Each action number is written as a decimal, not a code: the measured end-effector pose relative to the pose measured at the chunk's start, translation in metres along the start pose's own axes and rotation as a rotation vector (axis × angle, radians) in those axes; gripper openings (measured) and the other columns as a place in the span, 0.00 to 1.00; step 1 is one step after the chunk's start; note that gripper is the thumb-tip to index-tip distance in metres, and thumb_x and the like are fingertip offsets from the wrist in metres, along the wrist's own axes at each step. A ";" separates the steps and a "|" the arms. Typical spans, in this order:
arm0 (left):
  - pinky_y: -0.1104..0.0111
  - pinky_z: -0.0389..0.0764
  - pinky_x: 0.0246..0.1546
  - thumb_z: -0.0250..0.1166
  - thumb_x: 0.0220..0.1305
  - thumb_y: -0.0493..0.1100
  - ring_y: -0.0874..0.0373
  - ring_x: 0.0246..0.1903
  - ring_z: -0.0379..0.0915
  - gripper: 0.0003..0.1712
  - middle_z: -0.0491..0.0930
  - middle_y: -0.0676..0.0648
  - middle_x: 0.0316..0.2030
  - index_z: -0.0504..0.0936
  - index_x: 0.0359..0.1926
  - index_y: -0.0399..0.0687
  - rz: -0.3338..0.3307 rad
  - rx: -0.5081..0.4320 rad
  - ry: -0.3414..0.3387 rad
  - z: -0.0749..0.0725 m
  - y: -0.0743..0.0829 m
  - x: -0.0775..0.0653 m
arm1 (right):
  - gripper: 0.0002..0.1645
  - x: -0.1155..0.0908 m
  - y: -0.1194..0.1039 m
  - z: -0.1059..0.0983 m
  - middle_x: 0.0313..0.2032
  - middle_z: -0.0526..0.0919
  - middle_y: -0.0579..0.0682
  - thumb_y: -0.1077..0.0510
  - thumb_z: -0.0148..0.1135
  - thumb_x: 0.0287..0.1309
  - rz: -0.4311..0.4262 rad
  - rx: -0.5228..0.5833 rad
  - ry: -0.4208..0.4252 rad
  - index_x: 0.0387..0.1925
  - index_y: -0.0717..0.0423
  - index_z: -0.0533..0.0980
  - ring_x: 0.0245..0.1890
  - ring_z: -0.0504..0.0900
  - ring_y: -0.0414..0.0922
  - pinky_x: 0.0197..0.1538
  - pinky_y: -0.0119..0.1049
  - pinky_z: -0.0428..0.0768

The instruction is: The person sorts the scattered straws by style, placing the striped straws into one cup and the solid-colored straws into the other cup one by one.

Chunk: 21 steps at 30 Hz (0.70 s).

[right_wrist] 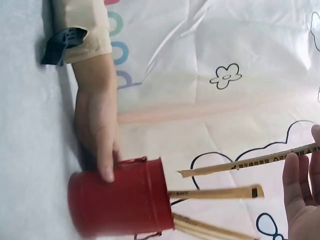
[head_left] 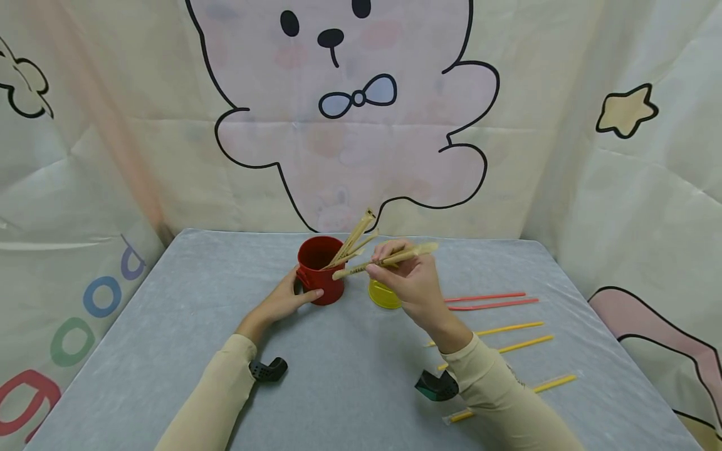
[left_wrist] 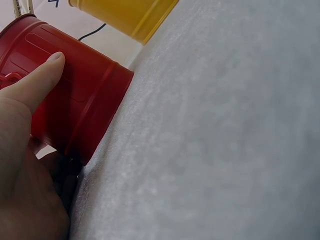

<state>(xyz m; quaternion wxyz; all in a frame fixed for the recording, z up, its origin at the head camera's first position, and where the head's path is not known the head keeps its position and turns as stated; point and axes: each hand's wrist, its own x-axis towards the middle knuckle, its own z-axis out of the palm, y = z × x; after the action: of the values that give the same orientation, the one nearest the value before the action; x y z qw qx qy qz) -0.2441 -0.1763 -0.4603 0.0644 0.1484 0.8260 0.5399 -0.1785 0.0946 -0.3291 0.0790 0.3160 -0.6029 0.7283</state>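
A small red metal bucket (head_left: 333, 289) stands on the table, and my left hand (head_left: 284, 299) grips its lower side, thumb across the front. The left wrist view shows that thumb (left_wrist: 42, 80) lying along the red wall. Several straws in printed paper wrappers (head_left: 355, 235) lean out of the bucket's mouth to the right. My right hand (head_left: 414, 282) pinches a paper-wrapped straw (right_wrist: 250, 162); its free end points left, close to the bucket's rim. In the head view the held straw (head_left: 351, 270) overlaps the bucket's right edge.
Behind my right hand stands a yellow bucket (head_left: 385, 296), partly hidden. To the right lie two red straws (head_left: 496, 305) and several yellow straws (head_left: 524, 344), some partly covered by my right forearm. A printed cloth backdrop (head_left: 350, 169) rises behind the table's far edge.
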 end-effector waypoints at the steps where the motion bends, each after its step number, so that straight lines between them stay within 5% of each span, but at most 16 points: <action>1: 0.40 0.51 0.77 0.69 0.65 0.52 0.45 0.78 0.50 0.44 0.62 0.45 0.75 0.57 0.76 0.53 0.000 0.002 0.000 0.000 0.000 0.000 | 0.14 0.002 0.000 0.003 0.36 0.82 0.42 0.68 0.70 0.58 -0.010 0.009 -0.004 0.34 0.46 0.77 0.40 0.81 0.39 0.45 0.26 0.84; 13: 0.38 0.48 0.77 0.69 0.66 0.54 0.45 0.78 0.48 0.46 0.59 0.45 0.77 0.56 0.77 0.54 0.000 -0.002 0.003 0.001 -0.002 0.000 | 0.11 0.017 0.011 0.021 0.36 0.82 0.45 0.57 0.75 0.56 -0.058 0.034 -0.041 0.33 0.45 0.77 0.38 0.82 0.38 0.44 0.24 0.83; 21: 0.38 0.46 0.77 0.69 0.66 0.53 0.45 0.79 0.47 0.44 0.60 0.45 0.77 0.57 0.76 0.53 0.001 -0.012 0.008 -0.001 -0.005 0.000 | 0.13 0.020 0.019 0.025 0.35 0.82 0.44 0.65 0.73 0.56 -0.018 -0.013 -0.026 0.33 0.66 0.74 0.37 0.82 0.37 0.43 0.25 0.84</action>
<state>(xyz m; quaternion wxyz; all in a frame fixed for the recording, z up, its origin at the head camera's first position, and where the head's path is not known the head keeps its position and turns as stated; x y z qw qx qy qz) -0.2452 -0.1785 -0.4644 0.0616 0.1464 0.8229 0.5456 -0.1948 0.0615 -0.3316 0.0800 0.3302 -0.6057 0.7195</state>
